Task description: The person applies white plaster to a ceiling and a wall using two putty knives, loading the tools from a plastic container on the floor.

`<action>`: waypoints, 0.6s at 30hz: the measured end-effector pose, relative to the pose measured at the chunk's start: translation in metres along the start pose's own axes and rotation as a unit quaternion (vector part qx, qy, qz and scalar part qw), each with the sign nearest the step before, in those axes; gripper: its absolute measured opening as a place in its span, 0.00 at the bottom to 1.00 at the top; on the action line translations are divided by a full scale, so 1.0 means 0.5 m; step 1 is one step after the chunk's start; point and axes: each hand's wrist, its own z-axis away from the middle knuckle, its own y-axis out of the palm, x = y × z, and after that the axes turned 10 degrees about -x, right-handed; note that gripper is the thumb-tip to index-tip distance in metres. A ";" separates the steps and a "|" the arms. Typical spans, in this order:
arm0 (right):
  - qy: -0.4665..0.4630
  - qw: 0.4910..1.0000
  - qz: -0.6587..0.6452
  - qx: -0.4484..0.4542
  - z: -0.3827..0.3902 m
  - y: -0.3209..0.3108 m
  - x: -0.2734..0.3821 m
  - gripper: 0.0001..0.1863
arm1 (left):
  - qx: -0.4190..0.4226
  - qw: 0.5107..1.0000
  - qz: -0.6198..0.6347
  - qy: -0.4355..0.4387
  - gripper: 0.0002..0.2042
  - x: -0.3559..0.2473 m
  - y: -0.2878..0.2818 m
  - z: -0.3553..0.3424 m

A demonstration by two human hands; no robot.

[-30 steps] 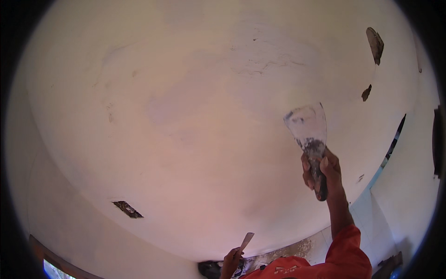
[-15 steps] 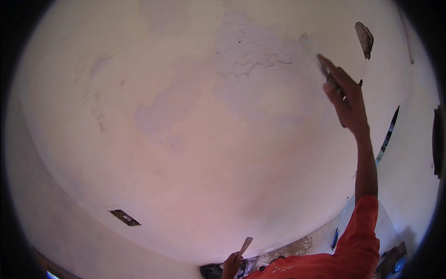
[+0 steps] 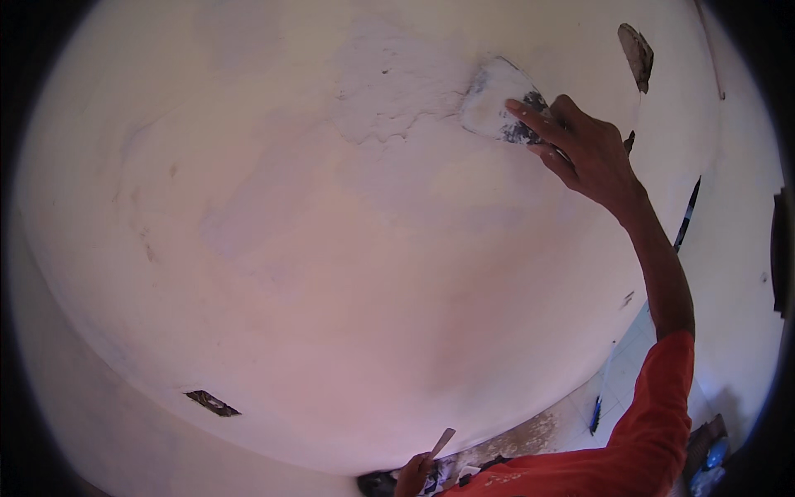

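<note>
My right hand (image 3: 584,149) reaches high up the wall with fingers closed on a wide putty knife (image 3: 497,98). Its broad blade is smeared with white filler and dark patches, and it lies flat or nearly flat on the wall, against the right side of a rough, greyish filler patch (image 3: 397,83). Low in the view, close to my body, my left hand (image 3: 412,475) is closed around a narrow putty knife (image 3: 443,442), its blade pointing up and to the right. The pale wall (image 3: 356,315) carries several smoother filler patches.
A broken-out hole (image 3: 636,56) shows at the upper right, and a rectangular recess (image 3: 212,403) at the lower left. A long dark pole (image 3: 687,214) stands by the right-hand corner. Floor tiles (image 3: 627,356) and a blue item (image 3: 712,464) lie below.
My right hand has swung the wide putty knife left; its blade, edge-on and blurred before, now faces me beside the rough patch. My left hand stays low with the narrow knife. The view has shifted slightly.
</note>
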 end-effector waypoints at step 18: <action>-0.076 0.987 0.108 -0.088 0.036 0.110 -0.044 0.41 | -0.039 0.955 -0.293 0.029 0.13 -0.086 0.066 0.020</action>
